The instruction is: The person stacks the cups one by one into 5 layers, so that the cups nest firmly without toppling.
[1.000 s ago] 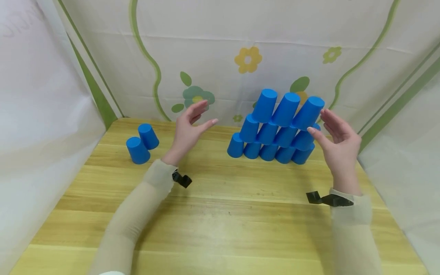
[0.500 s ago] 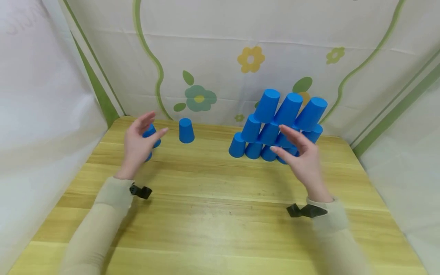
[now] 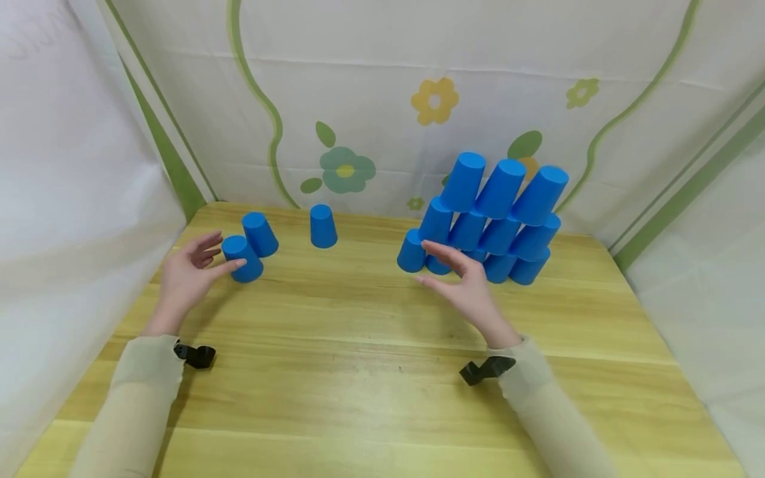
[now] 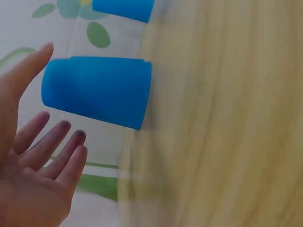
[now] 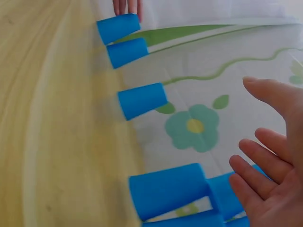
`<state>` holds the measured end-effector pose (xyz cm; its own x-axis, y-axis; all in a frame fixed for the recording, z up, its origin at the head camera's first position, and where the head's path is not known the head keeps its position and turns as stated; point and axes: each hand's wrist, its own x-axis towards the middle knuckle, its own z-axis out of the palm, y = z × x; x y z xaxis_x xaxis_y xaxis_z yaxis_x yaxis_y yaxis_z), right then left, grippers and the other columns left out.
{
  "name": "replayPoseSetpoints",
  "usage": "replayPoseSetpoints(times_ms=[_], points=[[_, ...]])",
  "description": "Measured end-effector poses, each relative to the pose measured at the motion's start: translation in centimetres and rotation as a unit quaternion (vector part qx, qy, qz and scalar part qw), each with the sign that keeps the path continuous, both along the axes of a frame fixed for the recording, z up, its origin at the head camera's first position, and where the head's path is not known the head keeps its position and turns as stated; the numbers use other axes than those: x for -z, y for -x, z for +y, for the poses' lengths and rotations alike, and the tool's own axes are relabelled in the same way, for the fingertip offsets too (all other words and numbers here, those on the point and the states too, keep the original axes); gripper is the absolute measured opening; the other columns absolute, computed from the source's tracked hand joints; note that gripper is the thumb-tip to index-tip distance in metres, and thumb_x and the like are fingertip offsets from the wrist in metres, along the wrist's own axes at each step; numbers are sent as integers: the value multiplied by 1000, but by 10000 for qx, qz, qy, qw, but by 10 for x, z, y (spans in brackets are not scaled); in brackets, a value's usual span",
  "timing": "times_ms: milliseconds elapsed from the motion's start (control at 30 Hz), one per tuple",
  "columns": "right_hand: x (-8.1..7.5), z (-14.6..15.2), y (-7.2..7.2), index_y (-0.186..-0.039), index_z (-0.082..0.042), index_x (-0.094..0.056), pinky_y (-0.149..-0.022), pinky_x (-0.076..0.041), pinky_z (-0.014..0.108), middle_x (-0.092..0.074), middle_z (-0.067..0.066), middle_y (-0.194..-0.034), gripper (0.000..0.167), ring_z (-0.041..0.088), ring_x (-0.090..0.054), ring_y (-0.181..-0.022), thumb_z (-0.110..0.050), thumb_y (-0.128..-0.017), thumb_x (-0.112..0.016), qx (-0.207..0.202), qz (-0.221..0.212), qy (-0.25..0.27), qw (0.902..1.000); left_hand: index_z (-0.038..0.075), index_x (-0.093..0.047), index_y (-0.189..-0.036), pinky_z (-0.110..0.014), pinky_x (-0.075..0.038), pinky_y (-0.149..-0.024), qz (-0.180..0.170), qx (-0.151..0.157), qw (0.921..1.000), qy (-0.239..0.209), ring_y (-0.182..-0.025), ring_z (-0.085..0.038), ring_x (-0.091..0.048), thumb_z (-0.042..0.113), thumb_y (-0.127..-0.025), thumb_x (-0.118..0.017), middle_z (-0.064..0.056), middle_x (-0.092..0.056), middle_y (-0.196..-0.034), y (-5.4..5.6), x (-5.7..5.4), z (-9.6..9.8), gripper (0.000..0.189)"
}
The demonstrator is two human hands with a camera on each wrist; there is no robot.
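My left hand [image 3: 186, 282] is beside the nearer of two upside-down blue cups [image 3: 244, 264] at the table's left. Its thumb overlaps this cup in the head view, and the fingers stay spread. In the left wrist view, the thumb and fingers [image 4: 71, 165] stand around the closed end of a blue cup [image 4: 97, 90] without gripping it. The second cup [image 3: 260, 234] stands right behind the first. My right hand [image 3: 463, 285] holds nothing. With thumb and fingers apart, it hovers before the lower left of a blue cup pyramid [image 3: 502, 189], hiding part of the bottom row.
Another upside-down cup [image 3: 323, 227] stands by itself between the pair and the pyramid, near the back edge. The pyramid has three tiers, with three cups on top. A white flowered cloth [image 3: 370, 99] hangs behind the wooden table [image 3: 358, 378], and white cloth walls flank it.
My left hand has moved left, away from the single cup, to the nearer cup of the pair. My right hand has left the pyramid's right side and moved left and lower. The cups stand unmoved.
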<state>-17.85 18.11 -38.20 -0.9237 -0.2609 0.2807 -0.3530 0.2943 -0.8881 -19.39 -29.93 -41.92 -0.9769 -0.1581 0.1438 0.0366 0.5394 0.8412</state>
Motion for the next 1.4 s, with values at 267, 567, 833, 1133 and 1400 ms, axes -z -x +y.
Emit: replayPoseSetpoints(times_ms=[267,567,833,1133,1400], points=[[46,-31,29,-143,-16,-60,-112,-37,56,-59,2,-142,55,25,-52,-132,-21,-92,-80,-464,-329,-115,9983,7,-45,-153,-53,-47,-103,-263,81,9996,103,-127,-40,-54,51,-86,-79,-21,-51,-146,7,6,-3,87],[48,-95,56,-148,-17,-55,-112,-38,52,-53,-2,-148,67,28,-48,-137,-35,-90,-81,-878,-492,-572,9933,-2,-54,-141,-25,-54,-91,-157,117,9996,184,-112,-26,-61,44,-89,-78,-20,-61,-129,9,9,-4,73],[25,-150,98,-156,-21,-43,-115,-37,40,-40,-5,-158,82,20,-39,-142,-45,-87,-81,-670,-425,-799,9936,-2,-55,-139,-26,-54,-92,-172,82,9996,200,-114,-32,-61,46,-89,-78,-20,-62,-128,8,13,-4,73],[26,-179,124,-161,-18,-30,-115,-36,40,-33,0,-162,91,23,-32,-147,-41,-89,-81,-501,-812,-738,9927,-3,-55,-138,-19,-52,-88,-105,162,9996,227,-111,-29,-61,44,-90,-78,-20,-62,-126,6,13,-6,71],[38,-194,133,-158,-14,-37,-113,-39,39,-44,5,-156,74,22,-41,-142,-29,-96,-74,-27,-953,-305,9950,-3,-55,-138,-24,-54,-91,-151,169,9995,208,-114,-32,-61,46,-89,-78,-20,-62,-127,7,10,-4,73]])
